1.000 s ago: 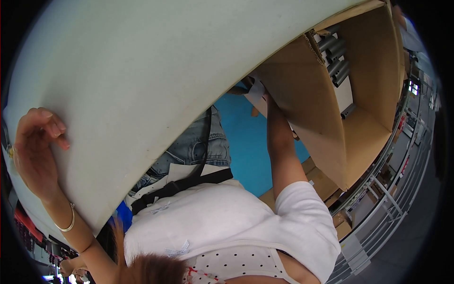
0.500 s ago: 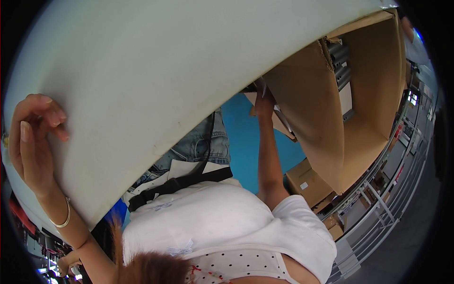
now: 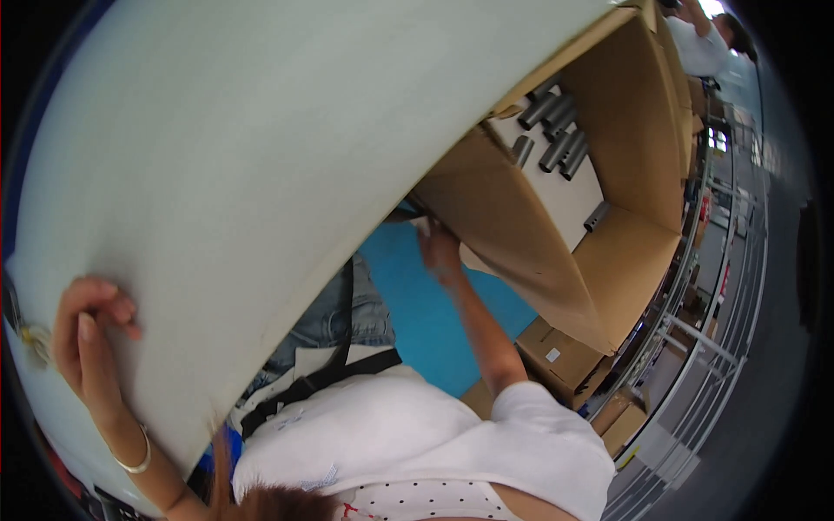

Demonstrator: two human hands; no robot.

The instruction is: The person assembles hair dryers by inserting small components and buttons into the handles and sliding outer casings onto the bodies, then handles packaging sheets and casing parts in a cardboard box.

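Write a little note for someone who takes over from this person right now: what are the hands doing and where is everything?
Left hand: gripping the near edge of the big white foam sheet, held up in front of the body.
Right hand: reaching under the sheet's far edge, beside the open cardboard box; its grip is hidden.
The box already holds a white layer with grey tubes on it.
Done: sheet lifted. Left: sheet is not yet in the box.
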